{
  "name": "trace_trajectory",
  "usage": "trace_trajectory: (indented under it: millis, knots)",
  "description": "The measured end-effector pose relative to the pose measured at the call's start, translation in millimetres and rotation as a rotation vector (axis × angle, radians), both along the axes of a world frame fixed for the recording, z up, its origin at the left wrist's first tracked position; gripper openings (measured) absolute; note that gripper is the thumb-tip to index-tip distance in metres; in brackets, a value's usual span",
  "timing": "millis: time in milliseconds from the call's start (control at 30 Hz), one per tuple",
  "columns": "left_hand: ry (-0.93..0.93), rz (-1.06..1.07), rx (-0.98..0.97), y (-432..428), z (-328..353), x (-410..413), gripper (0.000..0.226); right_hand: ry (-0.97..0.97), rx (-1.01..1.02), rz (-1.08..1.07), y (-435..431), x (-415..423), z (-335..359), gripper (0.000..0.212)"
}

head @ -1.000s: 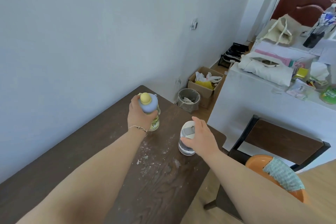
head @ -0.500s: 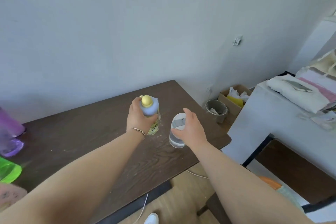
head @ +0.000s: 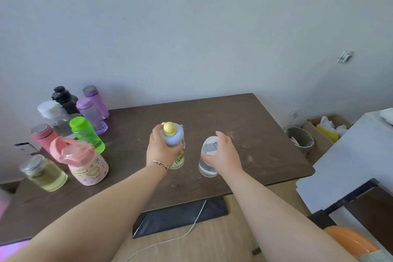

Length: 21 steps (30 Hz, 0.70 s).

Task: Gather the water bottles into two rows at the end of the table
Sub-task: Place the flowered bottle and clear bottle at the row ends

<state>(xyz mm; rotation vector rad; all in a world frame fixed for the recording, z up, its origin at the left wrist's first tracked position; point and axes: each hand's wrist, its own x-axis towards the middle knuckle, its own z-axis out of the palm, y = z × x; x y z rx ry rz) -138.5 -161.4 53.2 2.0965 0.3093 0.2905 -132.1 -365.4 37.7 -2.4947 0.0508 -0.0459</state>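
We are standing at the long near edge of the dark wooden surface point(head: 244, 117), which is running left to right below a plain wall. Toward its left end a cluster of bottles point(head: 70, 134) is already gathering in rough rows: purple, black, white, green and red ones toward the far edge, a squat pink bottle point(head: 86, 162) and a pale yellow bottle point(head: 45, 173) nearer us. The two we are holding are sitting well apart from that cluster, about midway along the surface, so the move ahead, as we judge it, is leftward toward that end, with our left hand nearer to it. Our left hand point(head: 162, 149) is wrapping its fingers around the blue cap of the yellow-knobbed bottle point(head: 174, 144), a clear, upright body with yellow print. Our right hand point(head: 223, 153) is curling over the white lid and upper side of the clear bottle point(head: 207, 159), which is plain, see-through and upright too. The two are standing near each other, not touching. We cannot tell whether either base is lifting off the wood.
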Motion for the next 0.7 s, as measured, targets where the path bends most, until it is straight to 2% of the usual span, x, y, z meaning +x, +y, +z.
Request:
trace_trajectory:
  millis: [700]
  knots:
    - [0.003, 0.136, -0.012, 285.2, -36.9, -145.3, 0.079, 0.069, -0.145, 0.140, 287.6, -92.7, -17.1, 0.089]
